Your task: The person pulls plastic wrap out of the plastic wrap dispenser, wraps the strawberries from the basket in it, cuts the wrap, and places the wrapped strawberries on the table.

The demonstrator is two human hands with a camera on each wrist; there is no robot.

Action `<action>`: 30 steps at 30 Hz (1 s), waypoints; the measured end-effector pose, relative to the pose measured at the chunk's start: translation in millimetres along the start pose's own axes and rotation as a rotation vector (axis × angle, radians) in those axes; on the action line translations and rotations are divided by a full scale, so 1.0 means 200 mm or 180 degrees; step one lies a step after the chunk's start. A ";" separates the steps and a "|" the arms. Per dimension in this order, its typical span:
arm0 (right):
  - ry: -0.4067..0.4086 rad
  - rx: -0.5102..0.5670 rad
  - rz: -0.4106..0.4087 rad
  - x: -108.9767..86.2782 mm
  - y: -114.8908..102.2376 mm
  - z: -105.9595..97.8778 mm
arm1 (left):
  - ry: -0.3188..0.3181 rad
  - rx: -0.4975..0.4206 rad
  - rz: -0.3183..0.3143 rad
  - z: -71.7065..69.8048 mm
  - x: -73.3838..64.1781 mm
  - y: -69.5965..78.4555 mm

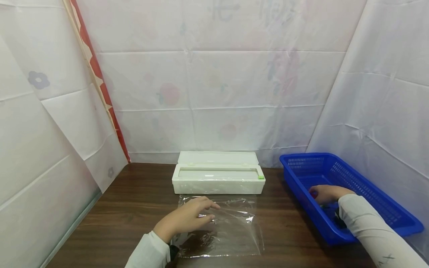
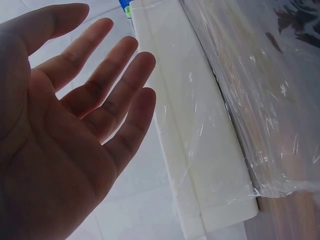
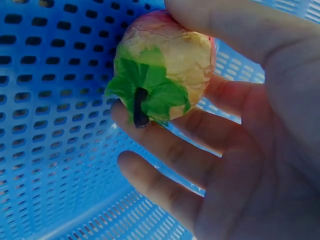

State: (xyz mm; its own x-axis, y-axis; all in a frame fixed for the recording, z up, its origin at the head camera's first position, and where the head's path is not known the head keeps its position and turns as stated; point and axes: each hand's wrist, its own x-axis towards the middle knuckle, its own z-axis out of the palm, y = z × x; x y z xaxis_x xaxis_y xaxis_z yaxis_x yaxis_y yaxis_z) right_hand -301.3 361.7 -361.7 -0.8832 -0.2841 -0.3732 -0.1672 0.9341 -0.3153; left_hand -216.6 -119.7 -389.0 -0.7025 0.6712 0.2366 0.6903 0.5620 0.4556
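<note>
My left hand [image 1: 187, 217] and right hand [image 1: 330, 194] are bare, coming out of off-white sleeves [image 1: 372, 223] that crease along my forearms. Small dark strokes [image 1: 388, 257], crossed like a scribble, mark the right one. Something black [image 1: 173, 252] shows beside my left cuff, its details hidden.

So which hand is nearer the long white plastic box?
Left hand, in front of the box; the right hand is in the rectangular blue plastic basket to its right.

On my head-camera feed I can read nothing: faint grey characters [image 1: 223, 10] on the creased white hanging sheet [image 1: 214, 82], at twelve o'clock, are too blurred; dark strokes [image 1: 387, 257] on the pale fabric sleeve [image 1: 372, 227], at four o'clock, are illegible.
</note>
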 end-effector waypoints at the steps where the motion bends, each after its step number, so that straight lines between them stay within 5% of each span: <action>1: 0.0029 -0.0007 -0.0006 0.00 0.00 -0.01 | -0.0002 -0.0007 -0.0007 0.00 0.00 0.00; 13: 0.0359 0.0006 0.0042 -0.04 0.01 -0.07 | -0.0012 -0.0082 0.0005 -0.01 0.00 0.00; 21: 0.0714 -0.0080 -0.0225 -0.07 0.03 -0.12 | 0.0049 -0.0105 0.0025 -0.02 0.00 -0.01; 30: 0.1461 -0.0395 -0.0501 -0.06 0.04 -0.15 | -0.0017 -0.0202 -0.0097 -0.04 -0.01 -0.01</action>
State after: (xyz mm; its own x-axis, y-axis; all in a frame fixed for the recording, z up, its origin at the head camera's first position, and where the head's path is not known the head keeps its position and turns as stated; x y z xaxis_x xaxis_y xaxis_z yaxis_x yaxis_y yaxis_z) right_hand -304.9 379.2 -334.0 -0.9402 -0.3252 0.1017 -0.3401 0.9142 -0.2204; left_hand -217.2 -126.2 -383.2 -0.7220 0.6568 0.2174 0.6562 0.5505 0.5161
